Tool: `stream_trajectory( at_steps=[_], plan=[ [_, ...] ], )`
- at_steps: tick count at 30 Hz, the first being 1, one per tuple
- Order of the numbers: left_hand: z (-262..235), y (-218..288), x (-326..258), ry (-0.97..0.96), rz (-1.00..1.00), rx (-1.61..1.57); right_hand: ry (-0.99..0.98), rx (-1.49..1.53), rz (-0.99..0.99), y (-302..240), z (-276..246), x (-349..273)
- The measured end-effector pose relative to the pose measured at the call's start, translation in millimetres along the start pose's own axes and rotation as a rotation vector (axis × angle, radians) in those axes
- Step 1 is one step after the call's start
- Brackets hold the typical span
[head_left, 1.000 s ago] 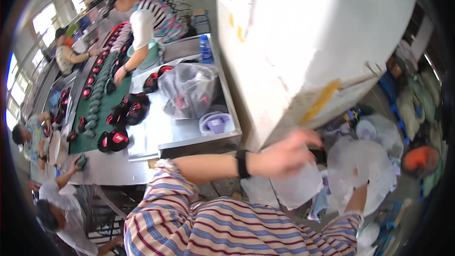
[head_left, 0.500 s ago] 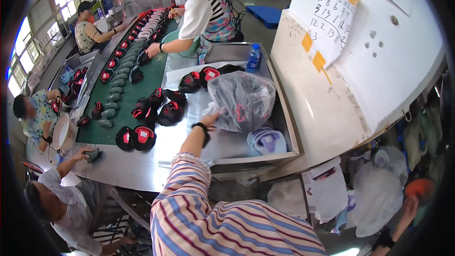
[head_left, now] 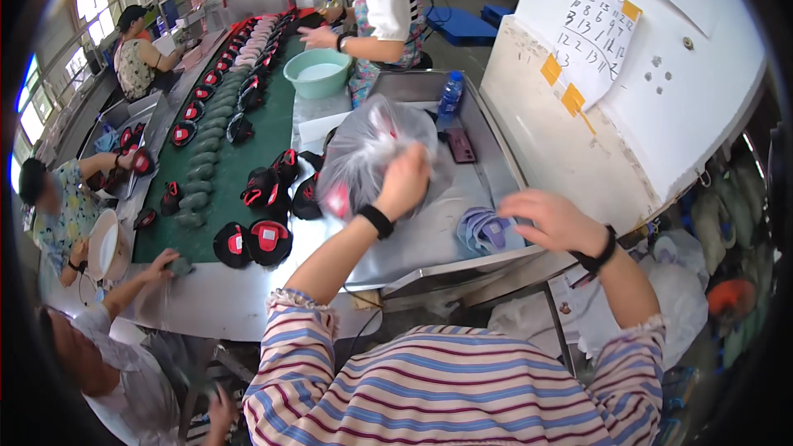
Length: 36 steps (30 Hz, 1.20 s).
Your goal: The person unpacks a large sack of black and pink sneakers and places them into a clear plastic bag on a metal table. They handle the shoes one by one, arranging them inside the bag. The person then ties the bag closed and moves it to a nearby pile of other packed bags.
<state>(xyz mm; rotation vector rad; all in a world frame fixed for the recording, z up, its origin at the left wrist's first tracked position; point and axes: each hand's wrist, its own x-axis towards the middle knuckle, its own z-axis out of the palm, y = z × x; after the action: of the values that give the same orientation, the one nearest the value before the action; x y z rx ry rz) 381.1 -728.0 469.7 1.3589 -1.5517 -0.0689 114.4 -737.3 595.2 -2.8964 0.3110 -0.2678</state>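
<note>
My left hand (head_left: 405, 182) is closed on a clear plastic bag (head_left: 363, 149), whose contents show only as blurred dark and red patches. The bag stands at the left part of a metal tray (head_left: 425, 271). My right hand (head_left: 552, 219) is open, fingers stretched out, over the tray's near right corner. Beside its fingertips lie purple shoe uppers (head_left: 487, 230), nested together. Black-and-red shoe uppers (head_left: 268, 238) sit left of the bag, several of them partly hidden behind it.
A green conveyor belt (head_left: 277, 128) carries rows of uppers and grey-green shoe lasts (head_left: 198, 172). A phone (head_left: 461, 145) and a blue bottle (head_left: 450, 94) are in the tray. Past it stands a green basin (head_left: 318, 74). Co-workers work around the belt; a whiteboard (head_left: 652, 74) rises at right.
My left hand has taken hold of the bag, which has shifted left, uncovering the phone. My right hand has come from the lower right to the tray's corner, leaving the orange thing there.
</note>
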Motion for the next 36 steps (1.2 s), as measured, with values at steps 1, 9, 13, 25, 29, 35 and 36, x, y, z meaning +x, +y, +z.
stream_trajectory(
  at_steps=[1, 9, 13, 25, 29, 35, 36],
  plan=[
    [5.1, -8.5, -22.4, -0.129, -0.050, -0.028, -0.013, 0.008, -0.045, 11.3, 17.5, 18.8],
    [11.0, -14.3, -145.8, -0.095, 0.161, 0.050, -0.199, 0.183, -0.197, 44.7, 151.4, 149.7],
    [-59.7, 37.6, -131.2, -0.195, -0.353, -0.067, -0.391, 0.280, -0.370, 65.7, 202.2, 188.5],
    [-45.1, -27.9, -125.2, 0.012, -0.427, 0.778, -0.255, 0.584, -0.292, 63.5, 204.4, 219.3],
    [-45.3, -33.5, -119.7, 0.040, -0.474, 0.685, -0.060, 0.316, -0.302, 42.3, 203.0, 208.8],
    [-58.0, -38.2, -121.0, 0.145, -0.472, 0.556, -0.342, 1.328, -0.015, 47.2, 195.5, 226.0],
    [-62.0, -39.6, -121.5, 0.169, -0.487, 0.525, -0.282, 1.258, -0.212, 37.0, 165.2, 218.9]
  ],
)
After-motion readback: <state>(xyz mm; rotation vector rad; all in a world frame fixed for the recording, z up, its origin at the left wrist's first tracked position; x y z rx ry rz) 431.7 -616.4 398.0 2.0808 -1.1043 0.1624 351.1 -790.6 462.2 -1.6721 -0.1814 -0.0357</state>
